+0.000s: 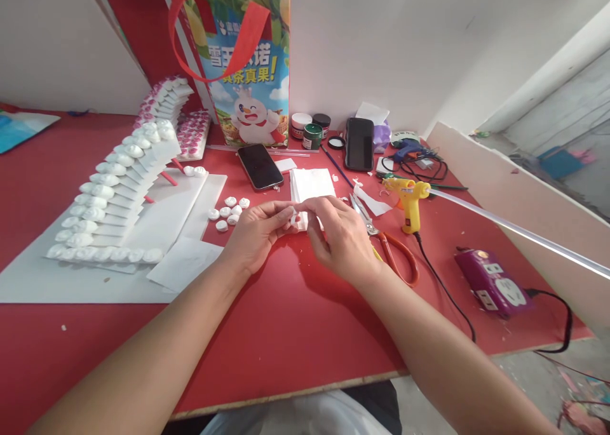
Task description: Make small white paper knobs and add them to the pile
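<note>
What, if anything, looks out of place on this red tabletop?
Small white scraps look like unswept litter, with one scrap lying alone at the left front; a black-rimmed lid lies loose beside the green paint jar rather than capping anything. I see no spill.

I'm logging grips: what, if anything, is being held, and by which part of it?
The left hand pinches a small white piece, with the right hand close by. The grip covers too much to tell which part.
</note>
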{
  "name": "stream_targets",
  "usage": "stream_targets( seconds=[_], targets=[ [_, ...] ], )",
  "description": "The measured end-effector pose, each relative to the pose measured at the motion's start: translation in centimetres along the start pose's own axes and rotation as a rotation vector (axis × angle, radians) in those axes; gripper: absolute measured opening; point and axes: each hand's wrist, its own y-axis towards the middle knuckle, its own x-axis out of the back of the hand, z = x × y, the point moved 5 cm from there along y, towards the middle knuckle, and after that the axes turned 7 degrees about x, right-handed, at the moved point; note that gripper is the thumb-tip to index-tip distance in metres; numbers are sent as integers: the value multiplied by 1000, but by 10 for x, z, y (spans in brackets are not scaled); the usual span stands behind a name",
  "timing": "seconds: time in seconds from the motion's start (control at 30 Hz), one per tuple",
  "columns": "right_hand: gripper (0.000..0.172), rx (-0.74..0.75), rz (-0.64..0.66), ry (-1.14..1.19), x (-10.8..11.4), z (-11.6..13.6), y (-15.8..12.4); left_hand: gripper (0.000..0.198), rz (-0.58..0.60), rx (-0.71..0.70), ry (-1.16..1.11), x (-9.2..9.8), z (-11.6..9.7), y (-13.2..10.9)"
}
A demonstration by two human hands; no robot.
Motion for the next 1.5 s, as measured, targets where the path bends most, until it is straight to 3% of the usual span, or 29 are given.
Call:
stream_targets(
  seconds=[1.17,1.27,1.33,1.4,1.5],
  targets=[
    [25,26,40,-40,0,0,-2,35,47,7,21,-5,0,-2],
    [24,-85,-7,-21,4,-5,-3,35,10,-54,-7,-4,-2,-1],
    [17,-270,-71,73,6,-14,-5,31,-33,-135,41,-2,-6,-3],
    [9,-526,-111,304,3,-26,-9,26,-94,-246,165,-1,-12,-8],
    [25,-878,-95,817,-13,-35,-15,21,-150,-432,392,-5,-22,-18]
  ],
)
